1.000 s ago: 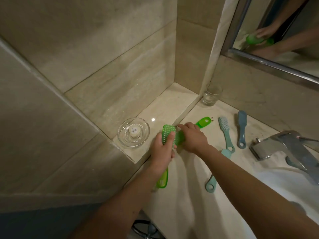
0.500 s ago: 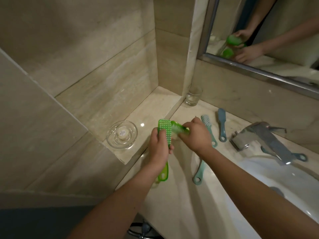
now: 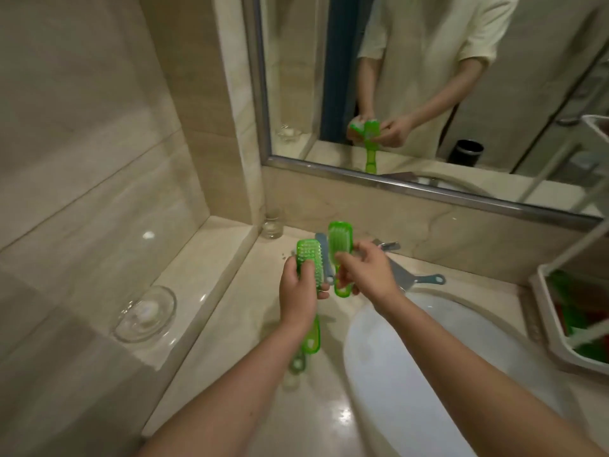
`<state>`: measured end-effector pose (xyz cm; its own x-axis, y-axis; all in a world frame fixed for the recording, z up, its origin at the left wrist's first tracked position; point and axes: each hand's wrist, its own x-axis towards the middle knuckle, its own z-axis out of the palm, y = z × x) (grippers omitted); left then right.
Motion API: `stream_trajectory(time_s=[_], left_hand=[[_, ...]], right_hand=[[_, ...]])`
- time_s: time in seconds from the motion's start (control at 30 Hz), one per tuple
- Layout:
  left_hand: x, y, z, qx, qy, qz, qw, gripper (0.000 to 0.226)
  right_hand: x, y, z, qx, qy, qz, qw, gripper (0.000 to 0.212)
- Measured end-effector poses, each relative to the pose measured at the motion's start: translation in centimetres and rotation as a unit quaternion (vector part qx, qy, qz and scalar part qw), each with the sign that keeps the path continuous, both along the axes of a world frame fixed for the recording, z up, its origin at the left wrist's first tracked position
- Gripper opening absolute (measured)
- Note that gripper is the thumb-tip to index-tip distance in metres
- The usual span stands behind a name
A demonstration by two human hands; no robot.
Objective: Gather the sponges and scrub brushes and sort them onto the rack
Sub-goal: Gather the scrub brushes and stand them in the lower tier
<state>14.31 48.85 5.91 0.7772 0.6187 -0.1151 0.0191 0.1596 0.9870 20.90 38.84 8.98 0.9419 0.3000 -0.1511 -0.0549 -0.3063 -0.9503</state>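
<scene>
My left hand (image 3: 298, 293) grips a clear green scrub brush (image 3: 309, 257) upright, its handle hanging down below my wrist. My right hand (image 3: 365, 270) holds a second green scrub brush (image 3: 340, 239), head up, just right of the first. Both are lifted above the marble counter (image 3: 230, 324). Behind my hands lie blue-grey brushes; one handle (image 3: 428, 279) shows past the tap. A white rack (image 3: 543, 311) at the right edge holds green and red items, blurred.
A round glass dish (image 3: 145, 313) sits on the raised ledge at left, and a drinking glass (image 3: 273, 224) stands in the corner. The white basin (image 3: 428, 374) lies below my right arm, with the chrome tap (image 3: 400, 272) behind it. A mirror (image 3: 428, 94) faces me.
Both hands have lifted the two green brushes off the counter and turned them upright. My view has swung right and up, bringing in the mirror and the rack.
</scene>
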Motion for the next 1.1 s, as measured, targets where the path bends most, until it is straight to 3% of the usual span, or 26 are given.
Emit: stream_trajectory(time_s=[0.2,0.5,0.6,0.73,1.1], left_hand=[[1.1,-5.6,1.5,0.013,-0.014,-0.071,0.997,0.015],[1.7,-14.5,1.8,0.047,-0.035,-0.121,0.991,0.017],[1.3,-17.9,1.8,0.045,-0.027,-0.142,0.989,0.016],[1.0,-22.3,2.2,0.044,-0.015,-0.157,0.987,0.015],[0.1,-33.1,1.6,0.171,0.071,-0.240,0.953,0.021]], right_hand=[[-1.0,-6.6,2.1,0.113,0.103,-0.045,0.987,0.033],[-1.9,-16.5,2.4,0.132,0.171,-0.093,0.972,0.061],[-2.5,-20.2,2.8,0.124,0.186,-0.104,0.969,0.056],[-3.3,-24.8,3.6,0.091,0.176,-0.099,0.975,0.028],[-5.0,-37.7,2.4,0.029,0.166,-0.134,0.977,0.020]])
